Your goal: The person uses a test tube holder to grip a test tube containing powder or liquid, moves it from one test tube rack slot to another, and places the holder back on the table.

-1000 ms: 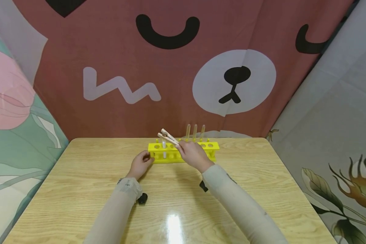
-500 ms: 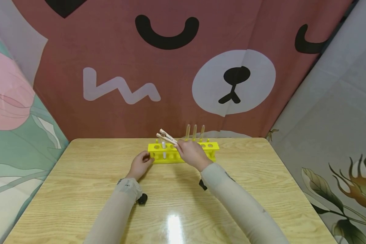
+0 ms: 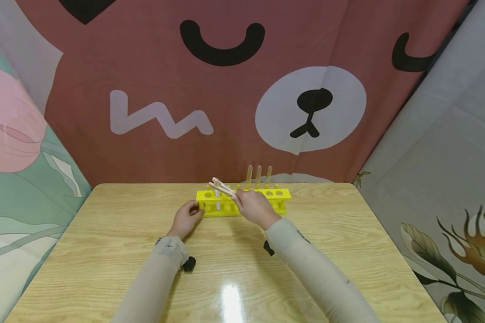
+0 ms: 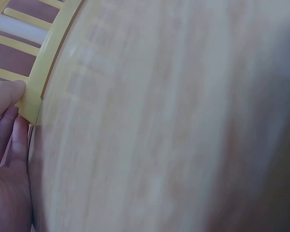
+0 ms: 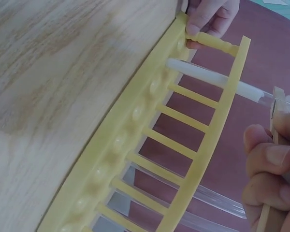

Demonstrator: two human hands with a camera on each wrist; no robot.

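Note:
A yellow test tube rack stands near the table's back edge. My left hand pinches its left end between thumb and fingers, plainly seen in the left wrist view. A test tube with white contents stands in a hole toward that end. My right hand grips a wooden test tube clamp above the rack. In the right wrist view the clamp's head is at the upper part of the white-filled tube, its prongs close together. Further right, three clear test tubes rise from the rack.
The rack rests on a wood-grain table. Behind it hangs a reddish curtain with a cartoon print. Patterned cloths hang at left and right. A small black object shows by the left cuff, another by the right cuff.
The clamp's prongs, spread apart earlier, have come together and sit slightly lower, at the white-filled tube. The left hand and the rack have stayed in place.

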